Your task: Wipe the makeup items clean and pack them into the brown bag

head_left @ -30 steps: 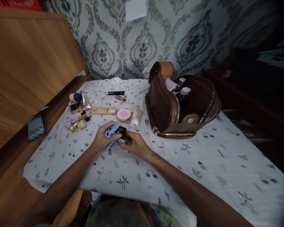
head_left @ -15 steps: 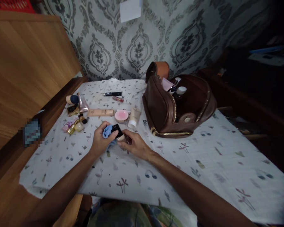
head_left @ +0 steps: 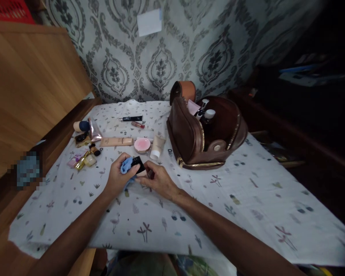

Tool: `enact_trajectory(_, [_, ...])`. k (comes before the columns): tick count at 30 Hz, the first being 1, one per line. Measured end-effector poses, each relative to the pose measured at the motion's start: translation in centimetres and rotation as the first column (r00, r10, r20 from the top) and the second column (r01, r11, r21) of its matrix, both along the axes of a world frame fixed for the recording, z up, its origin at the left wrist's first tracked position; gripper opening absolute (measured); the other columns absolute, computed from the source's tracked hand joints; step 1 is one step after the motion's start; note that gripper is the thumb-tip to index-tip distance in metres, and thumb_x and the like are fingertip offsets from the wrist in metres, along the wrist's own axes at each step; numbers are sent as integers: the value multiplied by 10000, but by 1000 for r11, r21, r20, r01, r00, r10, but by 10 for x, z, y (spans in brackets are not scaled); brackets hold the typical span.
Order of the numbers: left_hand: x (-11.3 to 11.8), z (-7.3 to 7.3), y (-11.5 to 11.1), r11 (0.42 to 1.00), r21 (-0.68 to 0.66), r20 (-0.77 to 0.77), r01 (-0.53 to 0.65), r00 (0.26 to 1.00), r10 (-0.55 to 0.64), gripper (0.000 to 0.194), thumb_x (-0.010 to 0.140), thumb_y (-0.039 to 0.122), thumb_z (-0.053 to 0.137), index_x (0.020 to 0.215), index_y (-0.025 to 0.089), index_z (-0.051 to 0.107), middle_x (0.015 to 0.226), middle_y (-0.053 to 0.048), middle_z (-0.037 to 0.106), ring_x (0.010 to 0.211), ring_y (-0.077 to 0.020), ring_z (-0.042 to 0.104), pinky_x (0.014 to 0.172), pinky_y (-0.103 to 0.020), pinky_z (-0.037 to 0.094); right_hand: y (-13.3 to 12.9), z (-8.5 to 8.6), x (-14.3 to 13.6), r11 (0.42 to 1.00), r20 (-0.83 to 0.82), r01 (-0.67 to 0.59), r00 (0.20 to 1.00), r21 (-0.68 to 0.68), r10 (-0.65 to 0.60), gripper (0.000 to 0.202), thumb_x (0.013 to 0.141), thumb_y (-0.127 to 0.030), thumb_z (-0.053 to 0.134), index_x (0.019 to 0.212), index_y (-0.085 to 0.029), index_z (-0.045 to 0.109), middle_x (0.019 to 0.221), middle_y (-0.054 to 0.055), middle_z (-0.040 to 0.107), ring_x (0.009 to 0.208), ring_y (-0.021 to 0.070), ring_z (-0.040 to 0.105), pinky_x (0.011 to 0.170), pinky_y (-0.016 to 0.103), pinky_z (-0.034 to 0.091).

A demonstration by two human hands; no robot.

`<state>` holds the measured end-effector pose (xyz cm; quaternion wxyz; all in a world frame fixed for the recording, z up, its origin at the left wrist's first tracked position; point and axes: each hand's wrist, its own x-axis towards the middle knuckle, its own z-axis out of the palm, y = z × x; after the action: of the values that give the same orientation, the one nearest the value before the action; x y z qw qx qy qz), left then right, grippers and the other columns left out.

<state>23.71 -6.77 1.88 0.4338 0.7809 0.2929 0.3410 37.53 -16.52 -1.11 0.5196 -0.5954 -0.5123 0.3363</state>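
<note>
Between my two hands is a small bottle with a square black cap and a pale beige body, likely makeup. My left hand is closed on its cap end, with a crumpled blue cloth bunched in the same grip. My right hand pinches the bottle's other end, its fingers partly hiding it. Just beyond my hands lie a pink round compact, a beige tube with a white cap and a long peach tube.
An open brown cosmetic bag with several items inside stands to the right. A black tube and a lip gloss lie at the back. Small bottles cluster on the left by a wooden panel.
The view has shifted slightly, so the table items appear a little left and lower. Both hands still hold the bottle and cloth in much the same grip.
</note>
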Motion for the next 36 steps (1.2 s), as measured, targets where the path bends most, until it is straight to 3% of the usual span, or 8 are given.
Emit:
enact_trajectory(7, [-1,1,2,999,-7,-22,35,999,-35,211,743,387,649,761,196,560,652,48,497,615,-129,473,576,-229,414,-3,7,6,991,-30,-33,999,132,37,293,821,-461,651,823,-189,543,743,-43,500,645,102,441,585,227,348])
enact_trajectory(11, [0,1,-3,995,-22,-10,102,995,-102,243,799,388,614,962,208,622,853,-1,648,813,-184,618,737,-269,511,-4,9,7,990,-55,18,998,138,-10,256,796,-402,679,787,-187,542,730,-41,507,656,109,459,596,230,362])
enact_trajectory(15, [0,-10,-9,966,-107,-9,234,972,-237,455,817,386,645,1226,219,539,1122,-54,669,1049,-237,637,903,-333,528,-4,10,7,986,-15,95,996,135,-93,240,755,-330,708,732,-189,516,699,-45,501,650,112,464,595,231,359])
enact_trajectory(20, [1,-24,-6,912,-211,-117,352,917,-381,739,694,401,790,1331,212,465,1292,-113,618,1204,-316,584,1017,-423,486,-2,9,9,978,11,174,984,118,-176,199,727,-288,706,755,-192,535,711,-39,520,666,121,492,573,224,365])
enact_trajectory(24, [2,-28,-2,937,-52,-291,345,893,-345,829,597,383,841,1330,224,489,1297,-105,624,1229,-345,564,1045,-472,455,-2,7,9,963,5,235,971,131,-238,189,728,-317,688,762,-188,555,709,-28,537,659,126,502,556,224,372])
enact_trajectory(27, [2,-33,-1,942,75,-390,328,879,-275,775,594,370,821,1288,206,517,1244,-109,649,1155,-351,606,977,-483,492,-3,8,9,946,-19,290,957,144,-291,211,735,-356,681,769,-183,566,713,-18,542,665,132,503,544,224,372])
enact_trajectory(30, [2,-37,-1,944,140,-408,298,886,-219,583,708,379,727,1229,193,541,1151,-100,683,1051,-314,647,897,-444,523,-3,10,10,926,-43,343,939,156,-341,220,743,-373,670,772,-182,567,718,-12,553,675,135,507,542,223,376])
enact_trajectory(36, [2,-29,-4,941,149,-372,303,899,-230,374,821,417,631,1117,188,614,1023,-82,723,912,-265,663,814,-369,528,-3,15,12,907,-148,379,923,185,-355,238,745,-395,667,799,-183,575,759,-2,579,715,142,531,558,223,414])
